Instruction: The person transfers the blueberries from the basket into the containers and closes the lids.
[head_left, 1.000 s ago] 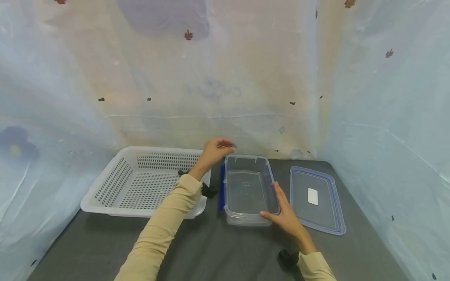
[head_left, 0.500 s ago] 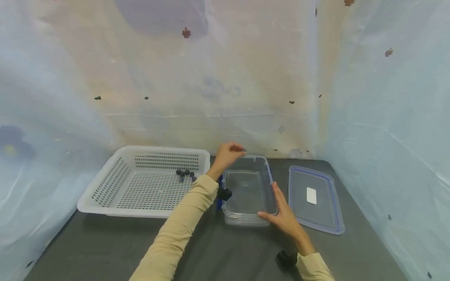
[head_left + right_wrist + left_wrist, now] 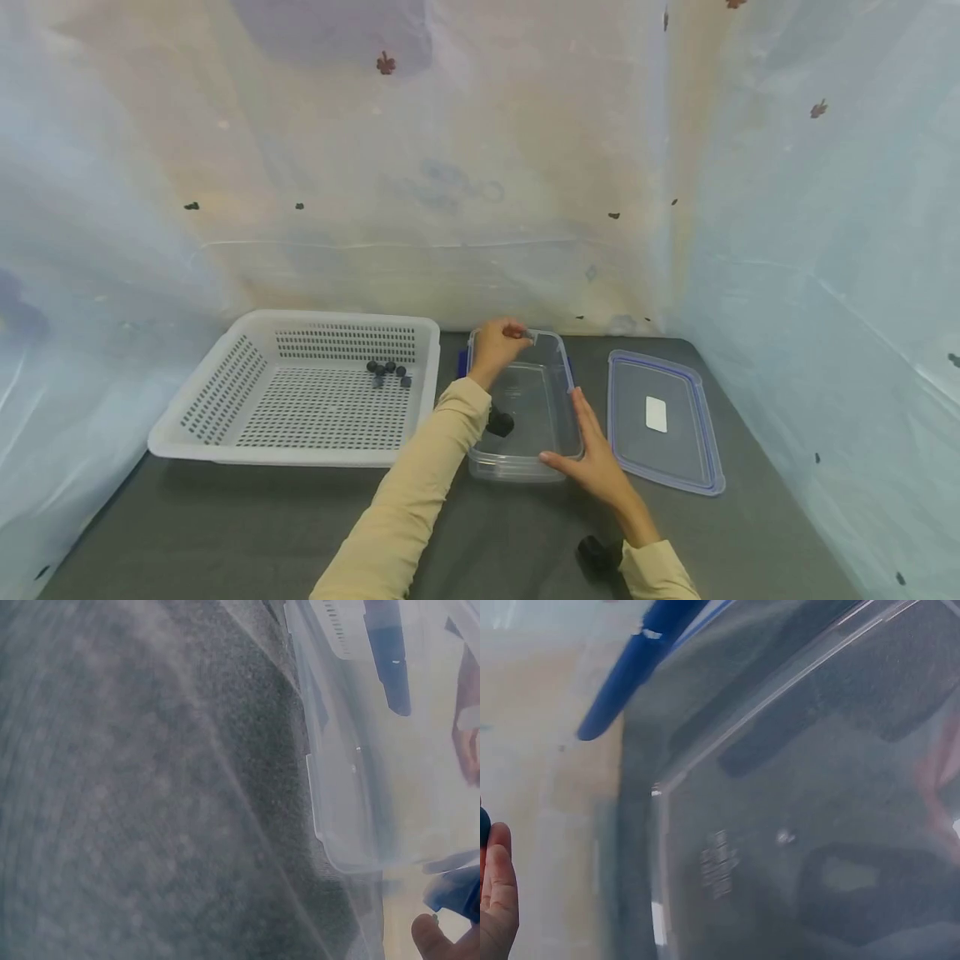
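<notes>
My left hand (image 3: 498, 350) is over the back left part of a clear plastic food container (image 3: 517, 460), fingers curled. In the left wrist view its fingertips pinch a small dark blue ball (image 3: 484, 827), seemingly a blueberry, partly cut off by the frame edge. My right hand (image 3: 596, 462) rests against the container's front right corner, fingers straight along the side and thumb at the front rim. A blue latch (image 3: 622, 690) hangs at the container's side. Several blueberries (image 3: 380, 371) lie together at the right end of a white perforated basket (image 3: 300, 457).
Right of the container lies its clear lid (image 3: 633, 442), edged in blue, with a white label (image 3: 656, 414). Basket, container and lid stand on a dark grey table (image 3: 262, 533). Patterned plastic sheeting (image 3: 450, 208) encloses the back and sides.
My left hand has moved right and slightly down, from beside the container's back left corner to over it. The berries in the basket have come into full view. My right hand keeps its place on the container.
</notes>
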Demonstrator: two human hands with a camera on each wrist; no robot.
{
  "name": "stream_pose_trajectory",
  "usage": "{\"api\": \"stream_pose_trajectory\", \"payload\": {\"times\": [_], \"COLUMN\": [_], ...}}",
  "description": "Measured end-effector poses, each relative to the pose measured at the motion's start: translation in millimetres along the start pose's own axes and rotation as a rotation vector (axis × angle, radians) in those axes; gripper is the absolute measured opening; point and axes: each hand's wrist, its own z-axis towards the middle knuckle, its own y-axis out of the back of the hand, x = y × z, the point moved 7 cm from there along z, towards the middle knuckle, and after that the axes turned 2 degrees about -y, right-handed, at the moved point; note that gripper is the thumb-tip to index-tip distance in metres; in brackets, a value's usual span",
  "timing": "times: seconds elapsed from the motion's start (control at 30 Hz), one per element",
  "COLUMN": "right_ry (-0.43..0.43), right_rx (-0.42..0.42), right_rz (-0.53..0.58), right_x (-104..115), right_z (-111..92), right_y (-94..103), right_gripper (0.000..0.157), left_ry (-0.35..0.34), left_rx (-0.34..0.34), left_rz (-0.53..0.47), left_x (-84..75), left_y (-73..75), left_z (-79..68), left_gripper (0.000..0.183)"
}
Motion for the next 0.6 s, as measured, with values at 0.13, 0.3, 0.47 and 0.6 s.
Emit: {"api": "stream_pose_trajectory", "payload": {"times": [0.13, 0.3, 0.47, 0.6], "right_ry": [-0.009, -0.013, 0.008, 0.026], "right_rx": [-0.001, -0.001, -0.009, -0.017], "right_rz": [0.009, 0.011, 0.009, -0.018], "right_x": [-1.4, -2.5, -13.9, -36.4], "right_z": [0.3, 0.4, 2.5, 5.7], "right_y": [1.1, 1.5, -1.0, -5.6], "right_gripper": [0.103, 0.103, 0.104, 0.107], "left_ry": [0.042, 0.091, 0.106, 0.107], "left_rx": [-0.004, 0.004, -0.018, -0.06], "left_rz": [-0.002, 0.032, 0.03, 0.043], "left_x": [8.5, 17.4, 26.3, 34.4], "left_y": [-11.0, -19.9, -24.6, -27.0], "left_z": [-1.6, -7.9, -12.9, -15.4], "left_gripper": [0.02, 0.019, 0.019, 0.018]}}
